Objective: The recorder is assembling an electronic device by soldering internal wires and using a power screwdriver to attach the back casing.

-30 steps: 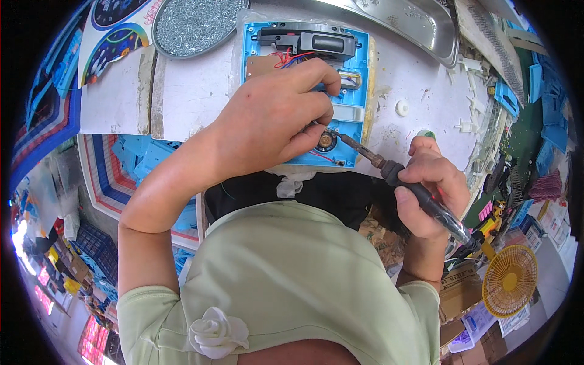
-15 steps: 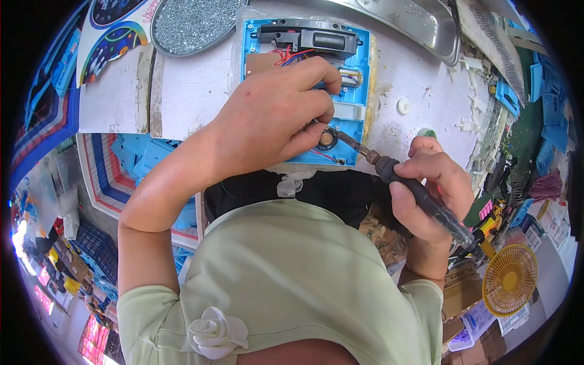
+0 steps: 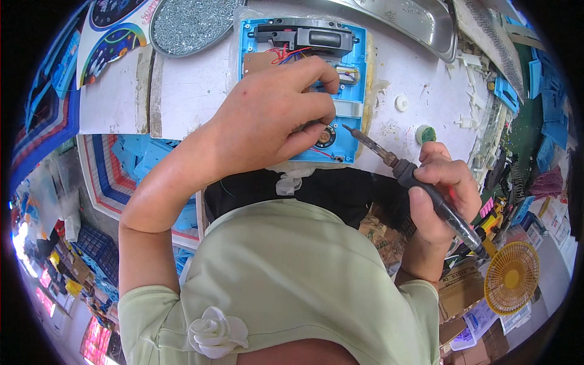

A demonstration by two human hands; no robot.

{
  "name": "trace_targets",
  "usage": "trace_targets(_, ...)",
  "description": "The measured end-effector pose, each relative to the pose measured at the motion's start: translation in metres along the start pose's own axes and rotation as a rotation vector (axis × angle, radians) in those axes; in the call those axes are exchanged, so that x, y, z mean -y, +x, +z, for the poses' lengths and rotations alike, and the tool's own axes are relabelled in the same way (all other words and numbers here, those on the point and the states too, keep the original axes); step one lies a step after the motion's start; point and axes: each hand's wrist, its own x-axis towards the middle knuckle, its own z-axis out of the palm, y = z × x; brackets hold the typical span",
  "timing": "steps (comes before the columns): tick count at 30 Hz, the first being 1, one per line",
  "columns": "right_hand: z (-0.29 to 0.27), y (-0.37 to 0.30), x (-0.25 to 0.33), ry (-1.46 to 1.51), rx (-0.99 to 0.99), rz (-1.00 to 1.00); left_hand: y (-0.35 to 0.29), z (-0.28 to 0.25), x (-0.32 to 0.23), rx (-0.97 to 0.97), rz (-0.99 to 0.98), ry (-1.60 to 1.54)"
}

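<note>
On the bench in front of me lies an open blue plastic casing (image 3: 348, 146), with a black module (image 3: 325, 39), red and blue wires (image 3: 281, 56) and a small round speaker (image 3: 326, 137) inside. My left hand (image 3: 283, 112) reaches over its left half, fingers bent and drawn together next to the speaker; what they hold, if anything, is hidden. My right hand (image 3: 447, 188) grips a soldering iron (image 3: 439, 204) by its dark handle. The iron's tip points up and left, over the casing's right side, apart from the speaker.
A small round tub with green contents (image 3: 426, 134) and a white round cap (image 3: 401, 103) stand right of the casing. Beyond are an oval tray of screws (image 3: 191, 27) and a long metal tray (image 3: 420, 24). A yellow fan (image 3: 511, 278) is at lower right.
My right hand has drawn the soldering iron away from the speaker, to the right and slightly toward me, uncovering the green tub. My left hand has barely moved.
</note>
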Motion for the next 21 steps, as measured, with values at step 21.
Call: trace_targets(21, 0.005, 0.011, -0.005, -0.035, 0.113, -0.041, 0.009, -0.007, -0.006, 0.115, 0.098, 0.167)
